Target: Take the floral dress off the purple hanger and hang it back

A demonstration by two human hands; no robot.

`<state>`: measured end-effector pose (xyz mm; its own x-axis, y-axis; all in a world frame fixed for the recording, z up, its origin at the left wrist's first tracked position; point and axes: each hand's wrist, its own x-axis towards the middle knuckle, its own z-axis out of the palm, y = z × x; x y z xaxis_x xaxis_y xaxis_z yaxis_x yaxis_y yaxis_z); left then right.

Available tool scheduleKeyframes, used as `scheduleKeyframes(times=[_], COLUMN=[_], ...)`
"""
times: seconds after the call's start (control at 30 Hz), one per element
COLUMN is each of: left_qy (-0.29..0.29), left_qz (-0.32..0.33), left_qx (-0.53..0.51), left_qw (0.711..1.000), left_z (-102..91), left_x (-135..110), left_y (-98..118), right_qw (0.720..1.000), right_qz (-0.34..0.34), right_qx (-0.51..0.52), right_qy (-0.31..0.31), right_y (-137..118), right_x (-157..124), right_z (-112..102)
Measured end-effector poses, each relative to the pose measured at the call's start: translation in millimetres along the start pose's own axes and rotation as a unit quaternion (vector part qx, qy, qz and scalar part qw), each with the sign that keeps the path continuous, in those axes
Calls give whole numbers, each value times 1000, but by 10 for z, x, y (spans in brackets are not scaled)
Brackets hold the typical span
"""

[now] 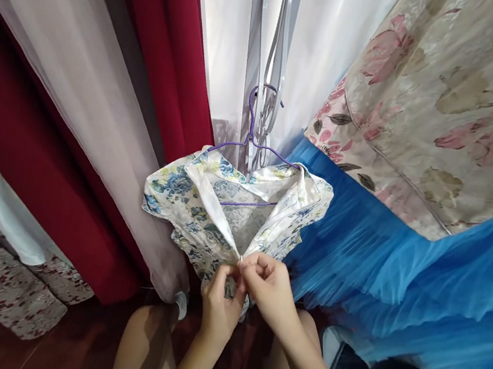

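The white satin shirt with blue floral print (205, 203) hangs on a thin purple wire hanger (253, 143) beside a red curtain (176, 40). The left hand (218, 309) and right hand (273, 293) each pinch a front edge, apparently fastening it. The edges must stay aligned.

Home bedroom: floral bedspread (451, 118), blue bed skirt (403, 267), red curtains (174, 53).

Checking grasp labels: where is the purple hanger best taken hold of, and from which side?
Probably pinch the hanger at its bare neck under the hook, from the near side: the shirt covers its shoulders and the window grille stands right behind.
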<state>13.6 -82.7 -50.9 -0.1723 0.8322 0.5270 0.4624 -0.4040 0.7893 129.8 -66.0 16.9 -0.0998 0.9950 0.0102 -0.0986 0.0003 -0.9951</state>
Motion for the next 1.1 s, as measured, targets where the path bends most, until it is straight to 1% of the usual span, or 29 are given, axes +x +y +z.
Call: scheduleKeyframes(times=[0.07, 0.13, 0.23, 0.3, 0.33, 0.4, 0.47, 0.5, 0.53, 0.6, 0.67, 0.7, 0.73, 0.8, 0.83, 0.87, 0.93, 1.03, 1.1], left_qy=[-37, -69, -108, -135, -149, -182, -202, -196, -175, -95, -29, -16, -20, -47, -59, -66, -64, -47, -43], left_qz=[6, 28, 63, 80, 87, 93, 95, 99, 109, 151, 212, 231, 249, 279, 288, 291, 282, 248, 234], left_qx=[27, 58, 99, 111, 110, 101, 86, 75, 63, 39, 22, 23, 42, 96, 126, 150, 168, 148, 140], left_qw=[999, 996, 987, 981, 979, 974, 971, 973, 976, 983, 977, 972, 967, 954, 948, 942, 942, 956, 961], left_z=[-31, -63, -106, -133, -149, -196, -267, -310, -355, -442, -510, -534, -552, -566, -566, -561, -548, -531, -519], left_x=[44, 86, 106, 93, 91, 121, 235, 331, 452, 759, 1109, 1277, 1428, 1658, 1732, 1782, 1832, 1874, 1918], left_y=[-19, -47, -92, -123, -138, -151, -116, -70, -1, 197, 442, 563, 671, 827, 870, 891, 879, 808, 770], right_qw=[1000, 996, 988, 983, 982, 984, 987, 988, 987, 984, 979, 977, 975, 973, 973, 973, 974, 976, 982], right_qz=[-19, -68, -116, -144, -150, -142, -120, -119, -126, -161, -199, -211, -220, -228, -228, -226, -220, -205, -180], right_qx=[14, 36, 85, 98, 98, 95, 96, 94, 89, 68, 43, 31, 20, 1, -5, -8, -4, 1, -11], right_qy=[21, 44, 51, 59, 60, 49, 38, 37, 37, 32, 19, 15, 13, 23, 29, 35, 49, 66, 51], right_y=[-242, -528, -922, -1083, -1122, -1127, -1068, -1034, -1005, -980, -998, -1016, -1033, -1047, -1036, -1012, -933, -800, -749], right_x=[213, 451, 759, 886, 922, 945, 914, 883, 844, 755, 669, 637, 615, 610, 625, 652, 722, 836, 906], right_z=[9, 35, 108, 160, 180, 203, 199, 189, 177, 152, 136, 130, 126, 111, 96, 75, 12, -93, -127])
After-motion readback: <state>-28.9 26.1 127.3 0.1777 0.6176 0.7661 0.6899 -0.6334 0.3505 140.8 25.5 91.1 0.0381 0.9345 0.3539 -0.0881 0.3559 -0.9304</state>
